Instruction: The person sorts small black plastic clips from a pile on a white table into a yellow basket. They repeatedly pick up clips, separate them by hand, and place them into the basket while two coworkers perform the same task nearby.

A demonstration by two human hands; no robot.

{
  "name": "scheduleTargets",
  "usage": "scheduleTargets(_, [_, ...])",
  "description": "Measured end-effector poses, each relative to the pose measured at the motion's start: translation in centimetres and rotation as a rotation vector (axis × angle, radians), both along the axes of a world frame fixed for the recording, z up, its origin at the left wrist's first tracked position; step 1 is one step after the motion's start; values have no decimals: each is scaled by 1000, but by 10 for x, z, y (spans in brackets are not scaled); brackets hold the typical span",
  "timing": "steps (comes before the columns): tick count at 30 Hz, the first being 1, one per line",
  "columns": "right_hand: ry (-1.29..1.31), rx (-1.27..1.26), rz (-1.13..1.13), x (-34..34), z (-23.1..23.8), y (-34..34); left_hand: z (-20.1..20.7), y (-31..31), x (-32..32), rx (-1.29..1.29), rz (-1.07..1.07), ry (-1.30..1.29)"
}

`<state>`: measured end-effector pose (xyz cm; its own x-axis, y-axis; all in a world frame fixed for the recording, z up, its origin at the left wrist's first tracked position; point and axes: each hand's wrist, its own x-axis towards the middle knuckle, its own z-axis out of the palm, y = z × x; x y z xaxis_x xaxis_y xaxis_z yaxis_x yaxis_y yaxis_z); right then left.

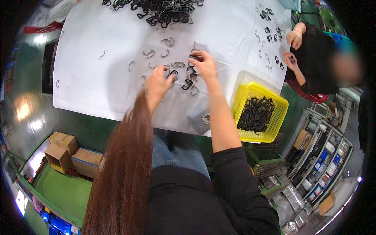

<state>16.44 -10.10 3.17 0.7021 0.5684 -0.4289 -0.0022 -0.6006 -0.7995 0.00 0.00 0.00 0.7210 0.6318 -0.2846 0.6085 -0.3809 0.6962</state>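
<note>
My right hand (205,65) is closed in a pinch on a small black hook-shaped clip (194,57) above the white-covered table. To its left, my left hand (157,83) reaches down with thumb and fingers apart. A black clip (173,73) lies at those fingertips; whether they touch it I cannot tell. Between and below the hands lie more black clips (188,84) and a pale, thin ring-like piece (194,90). Several other pale, curved pieces (149,53) are scattered beyond my left hand.
A large heap of black clips (164,11) lies at the table's far edge. On the right, a yellow basket (281,113) holds many black clips. A small clear bag (199,120) rests at the near edge. Across the right side, a co-worker's hands (294,38) handle similar pieces.
</note>
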Motion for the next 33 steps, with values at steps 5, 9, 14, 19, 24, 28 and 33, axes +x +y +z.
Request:
scheduleTargets(5, [618,352,-369,7,24,-27,6,7,1,8,-140,63])
scheduleTargets(9, [-31,-450,45,-8,3,-10,12,32,-1,-462,39,-66])
scheduleTargets(14, [-267,-527,190,-23,-16,-3,25,57,-1,-747,93,-38])
scheduleTargets(19, [-163,-353,-39,-8,-5,-38,27,68,-3,-631,132,-82])
scheduleTargets(24, [597,250,-328,-7,28,-84,36,67,-14,-1108,232,-239])
scheduleTargets(28, [685,397,-375,-24,31,-90,32,60,-20,-1236,271,-265])
scheduleTargets(33, [-393,-363,57,-68,-8,-52,21,47,-15,-1035,342,-123])
